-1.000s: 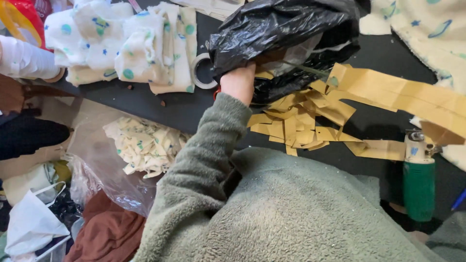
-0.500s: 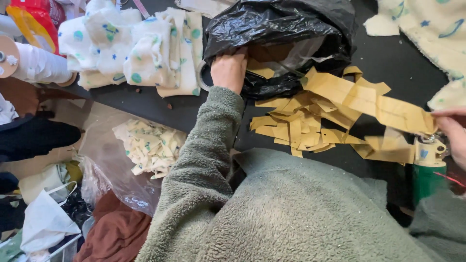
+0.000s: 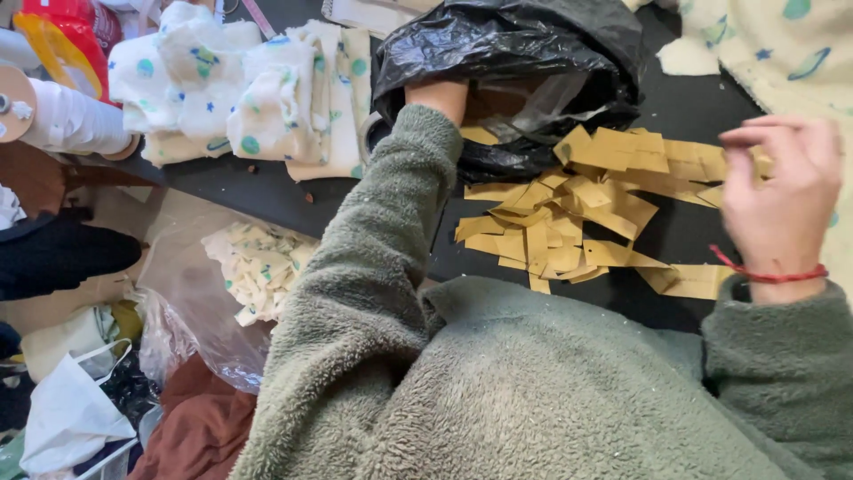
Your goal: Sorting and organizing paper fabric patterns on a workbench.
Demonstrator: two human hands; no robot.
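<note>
My left hand (image 3: 439,96) reaches into the mouth of a black plastic bag (image 3: 506,44) lying on the dark table; only the wrist and heel of the hand show, the fingers are hidden inside. A heap of tan paper strips (image 3: 569,213) spreads across the table from the bag's opening to the right. My right hand (image 3: 782,200), with a red thread around the wrist, hovers over the right end of the strips with its fingers curled downward; whether it grips any strip is not visible. Both arms wear a grey-green fleece sleeve.
Folded white fabric with coloured dots (image 3: 240,89) lies at the table's back left, next to a white thread spool (image 3: 67,120). Below the table edge sits a clear plastic bag of white fabric scraps (image 3: 253,267). Cream printed fleece (image 3: 782,53) covers the far right.
My left hand has gone deeper into the black bag. My right hand has come into view from the right edge and now hangs over the paper strips. The view has shifted.
</note>
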